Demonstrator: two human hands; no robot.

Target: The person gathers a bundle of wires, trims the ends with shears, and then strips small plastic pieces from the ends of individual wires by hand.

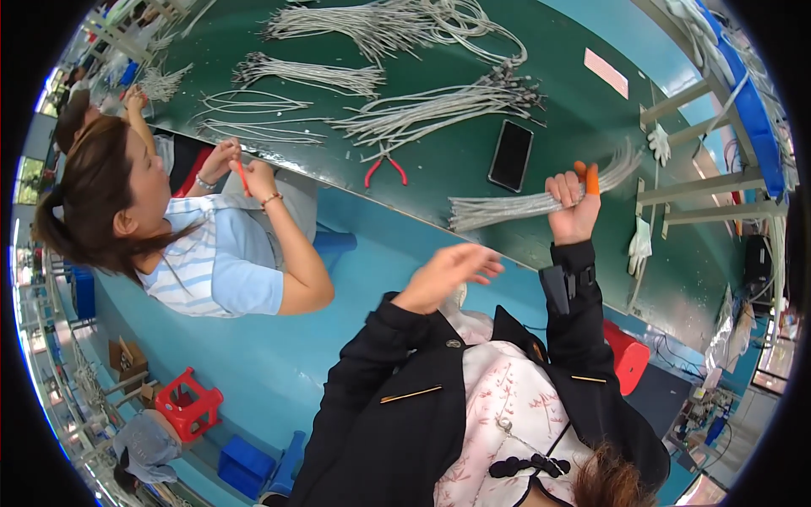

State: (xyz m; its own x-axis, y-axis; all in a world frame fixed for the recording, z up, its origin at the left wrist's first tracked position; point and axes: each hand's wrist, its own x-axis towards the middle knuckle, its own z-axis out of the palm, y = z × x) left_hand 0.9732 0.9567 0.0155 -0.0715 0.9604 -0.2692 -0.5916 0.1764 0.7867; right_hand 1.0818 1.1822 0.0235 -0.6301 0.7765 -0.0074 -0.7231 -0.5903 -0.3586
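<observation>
My right hand [571, 203], with orange covers on two digits, is closed around a bundle of thin grey-white cables [498, 209] over the green table. The bundle lies sideways, its even ends toward the left and its far ends fanned and blurred beyond my fist. My left hand [452, 272] is held in front of the table edge, fingers stretched out, touching nothing. A black phone [510, 155] rests just left of the held bundle. Farther left lie red-handled pliers [386, 171] beside a loose pile of cables [439, 110].
More cable bundles [355, 25] cover the far part of the table [583, 110]. At my left a seated co-worker [228, 245] handles a small orange item. White gloves [639, 248] and a metal rack [718, 190] stand at the right. Red stools [187, 404] are on the floor.
</observation>
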